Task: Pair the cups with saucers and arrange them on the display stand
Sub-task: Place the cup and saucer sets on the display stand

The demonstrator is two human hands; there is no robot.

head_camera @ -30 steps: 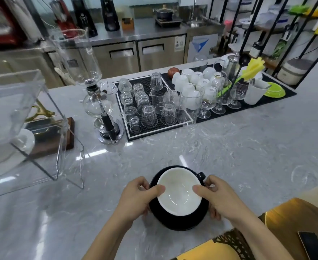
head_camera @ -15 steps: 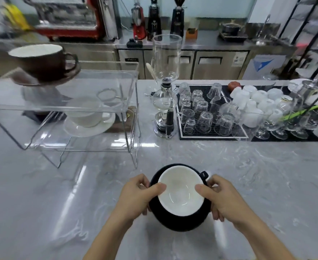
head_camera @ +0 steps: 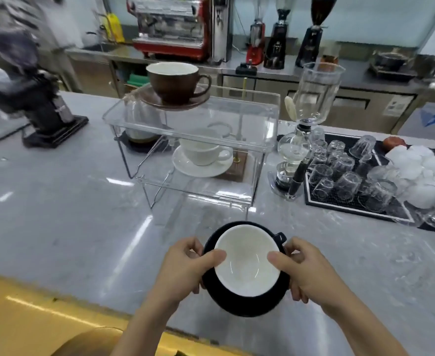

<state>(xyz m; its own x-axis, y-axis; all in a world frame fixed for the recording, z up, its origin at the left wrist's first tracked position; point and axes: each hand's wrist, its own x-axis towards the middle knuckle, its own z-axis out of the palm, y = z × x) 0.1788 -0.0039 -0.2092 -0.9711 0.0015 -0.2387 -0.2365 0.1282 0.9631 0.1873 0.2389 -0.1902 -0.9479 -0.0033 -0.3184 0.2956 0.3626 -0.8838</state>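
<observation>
Item, lower centre: black cup (head_camera: 247, 260) on black saucer (head_camera: 247, 303), left hand (head_camera: 185, 265) and right hand (head_camera: 305, 269) clasping both rims, likely steadying the pair for carriage to the clear display stand (head_camera: 262, 150) above.

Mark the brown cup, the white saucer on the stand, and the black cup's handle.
brown cup (head_camera: 176, 86), head view, on its outer wall.
white saucer (head_camera: 185, 164), head view, on its left rim.
black cup's handle (head_camera: 280, 237), head view, on the handle's loop.

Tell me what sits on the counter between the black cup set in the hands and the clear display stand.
Nothing: in the head view only bare marble counter separates the black cup set from the display stand.
</observation>
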